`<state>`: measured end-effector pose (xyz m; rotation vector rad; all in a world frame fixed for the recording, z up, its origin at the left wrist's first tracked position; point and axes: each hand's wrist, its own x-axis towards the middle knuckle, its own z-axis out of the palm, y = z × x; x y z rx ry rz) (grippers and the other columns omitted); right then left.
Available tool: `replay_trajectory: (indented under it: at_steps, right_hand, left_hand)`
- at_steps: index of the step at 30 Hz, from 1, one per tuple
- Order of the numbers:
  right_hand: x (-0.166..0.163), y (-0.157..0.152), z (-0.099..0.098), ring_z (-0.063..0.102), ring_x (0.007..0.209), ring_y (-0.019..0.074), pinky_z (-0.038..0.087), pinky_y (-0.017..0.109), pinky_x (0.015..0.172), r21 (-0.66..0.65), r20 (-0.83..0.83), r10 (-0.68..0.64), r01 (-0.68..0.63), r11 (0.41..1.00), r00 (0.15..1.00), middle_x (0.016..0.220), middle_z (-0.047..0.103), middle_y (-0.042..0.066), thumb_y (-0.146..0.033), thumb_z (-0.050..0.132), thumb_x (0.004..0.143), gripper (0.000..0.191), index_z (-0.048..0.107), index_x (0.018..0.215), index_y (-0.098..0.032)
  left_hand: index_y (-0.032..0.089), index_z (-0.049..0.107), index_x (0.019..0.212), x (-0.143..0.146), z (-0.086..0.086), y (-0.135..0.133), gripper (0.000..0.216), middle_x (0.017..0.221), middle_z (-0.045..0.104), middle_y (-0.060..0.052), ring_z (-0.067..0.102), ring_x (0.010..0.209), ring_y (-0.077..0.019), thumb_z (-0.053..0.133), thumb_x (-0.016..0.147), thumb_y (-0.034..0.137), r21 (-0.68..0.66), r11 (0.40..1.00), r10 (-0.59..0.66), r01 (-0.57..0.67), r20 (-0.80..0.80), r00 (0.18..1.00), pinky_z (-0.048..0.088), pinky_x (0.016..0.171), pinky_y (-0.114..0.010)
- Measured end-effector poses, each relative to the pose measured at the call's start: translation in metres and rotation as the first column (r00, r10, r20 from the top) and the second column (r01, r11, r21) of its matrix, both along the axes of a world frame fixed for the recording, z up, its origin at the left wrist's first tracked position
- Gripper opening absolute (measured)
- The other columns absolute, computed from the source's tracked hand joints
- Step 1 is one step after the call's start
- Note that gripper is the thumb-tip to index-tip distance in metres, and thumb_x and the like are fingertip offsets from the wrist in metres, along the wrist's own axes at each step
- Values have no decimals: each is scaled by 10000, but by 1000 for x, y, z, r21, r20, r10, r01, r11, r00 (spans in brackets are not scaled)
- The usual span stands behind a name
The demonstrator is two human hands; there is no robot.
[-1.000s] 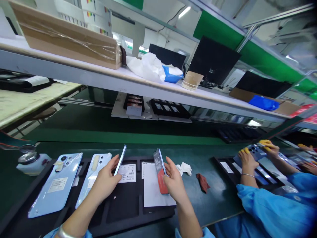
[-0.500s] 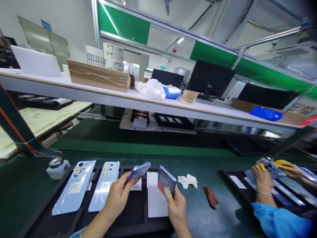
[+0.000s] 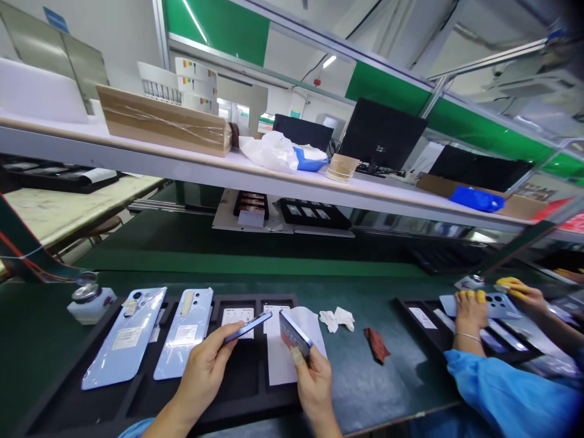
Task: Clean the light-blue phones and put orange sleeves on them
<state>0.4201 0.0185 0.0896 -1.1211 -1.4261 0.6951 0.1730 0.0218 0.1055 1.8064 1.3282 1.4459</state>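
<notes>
Head view: only cam, looks fwd and down over a green work surface (image 3: 387, 389) on an assembly line.
Left hand (image 3: 203, 371): closed on a thin phone (image 3: 249, 326), held near flat, edge-on to cam, above the black tray (image 3: 237, 389). Fingers wrap the near end; far end sticks out free.
Right hand (image 3: 312, 383): closed on a 2nd phone w/ red sticker (image 3: 294, 333), tilted, thumb on its face. A fingertip looks taped or covered.
Hands: apart, just beside each other; the two phones are near but not touching.
Tray contents: two pale blue back covers (image 3: 125, 337) lie in the left slots w/ white labels; white paper sheet (image 3: 285, 359) under the right-hand phone.
Handling, judged: phones look light, stiff, slim. Glossy faces prob slippery and easy to smudge or scratch; glass likely fragile if dropped. Best grip seems to be the long side edges, not the face or camera area.
Nearby on surface: small bottle w/ metal cap (image 3: 89, 298) at left; crumpled white bits (image 3: 336, 318); dark red cloth (image 3: 376, 345).
Co-worker: at right, blue sleeve (image 3: 497, 395), yellow finger covers, holding a blue phone back (image 3: 495, 306) over another tray.
Shelf (image 3: 228, 170) above: cardboard box (image 3: 164, 125), white bag, monitors.
</notes>
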Motion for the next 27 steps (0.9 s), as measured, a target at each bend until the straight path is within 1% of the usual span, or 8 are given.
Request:
replay_trajectory:
  at_steps: [4,8,12,16,22,24,25,27]
  right_hand:
    - [-2,-2,4,676,1058,269,524,380,946,7,-4,12,-12,1000,1000,1129,724,74,-334,598,921,298,704,1182,-236]
    - [-2,-2,5,680,1045,265,525,394,947,7,-17,28,-27,1000,999,1134,721,71,-320,583,933,292,697,1192,-249]
    - [0,-2,3,681,1044,275,520,409,960,13,-8,20,-20,1000,1000,1153,716,73,-319,600,921,289,706,1183,-260]
    - [1,-3,4,682,1039,269,523,393,958,36,-7,24,-23,999,1000,1151,716,67,-301,609,914,281,707,1176,-279]
    - [1,-3,2,680,1034,261,519,376,956,41,-20,24,-23,999,1000,1134,718,61,-290,613,910,287,698,1184,-278]
    - [1,-1,0,678,1029,261,520,376,950,13,-43,29,-28,1000,999,1134,718,72,-305,620,907,286,701,1175,-246]
    - [1,0,-2,680,1016,261,526,372,936,-6,-73,12,-13,1000,997,1123,722,79,-323,624,904,287,704,1162,-225]
    - [1,5,-3,686,972,253,544,355,888,-45,-169,-62,55,997,984,1080,732,89,-373,632,897,300,707,1124,-189]
  left_hand:
    - [295,673,1184,1,0,0,281,1173,709,-15,660,1100,-259,551,933,328,28,999,-17,17,-4,1000,537,981,-350]
    - [327,670,1186,1,1,-1,280,1170,708,8,660,1100,-247,538,939,311,31,999,-26,27,-24,999,533,989,-348]
    - [340,661,1202,-1,1,-2,292,1192,698,14,646,1125,-247,531,943,310,15,999,-35,35,-42,999,519,1008,-353]
    - [328,656,1217,-1,0,-2,303,1215,688,3,627,1158,-247,520,946,308,-10,999,-34,33,-37,999,493,1041,-349]
    - [328,686,1173,-1,-1,-4,292,1196,698,-3,632,1146,-273,552,917,369,-59,998,-21,21,-2,1000,504,1026,-374]
    - [309,701,1137,-1,0,-2,284,1163,711,-17,638,1127,-288,581,899,408,-102,995,-1,5,39,999,507,1015,-398]
    - [288,706,1112,-2,1,0,288,1138,719,-29,644,1108,-297,603,885,433,-138,990,17,-5,87,996,512,1002,-411]
    - [241,684,1115,-2,6,7,349,1119,721,-52,650,1079,-308,630,865,479,-221,975,49,14,278,959,529,967,-432]
